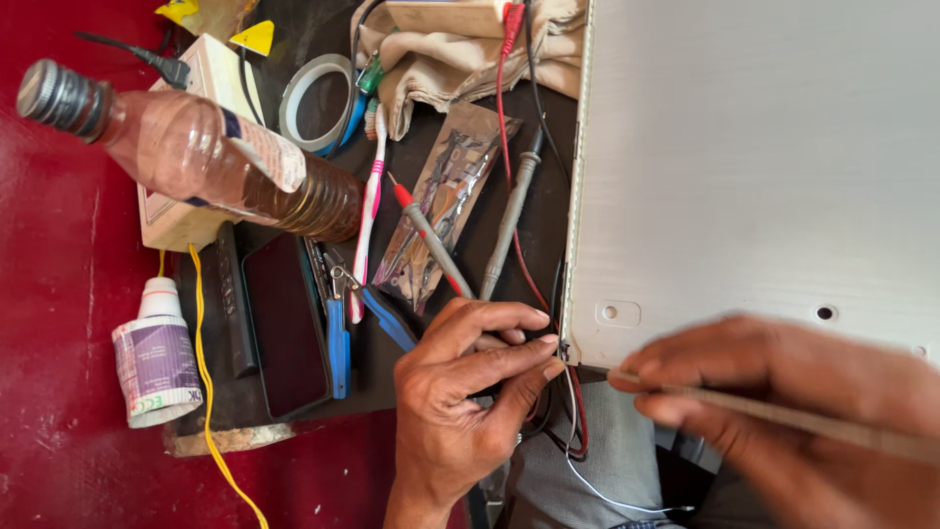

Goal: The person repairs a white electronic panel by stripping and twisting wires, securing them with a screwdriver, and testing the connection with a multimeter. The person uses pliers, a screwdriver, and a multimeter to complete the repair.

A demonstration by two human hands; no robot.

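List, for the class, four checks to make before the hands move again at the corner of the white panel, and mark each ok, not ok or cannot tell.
1. Thin rod's tip meets the white panel at its corner: ok; the rod reaches the edge there.
2. Right hand grips the rod: ok, though blurred.
3. Left hand steadies the wires beside the corner: ok; fingertips pinch there.
4. Red-tipped probe and grey probe lie apart from the hands: ok.
5. Bottle standing securely: cannot tell.
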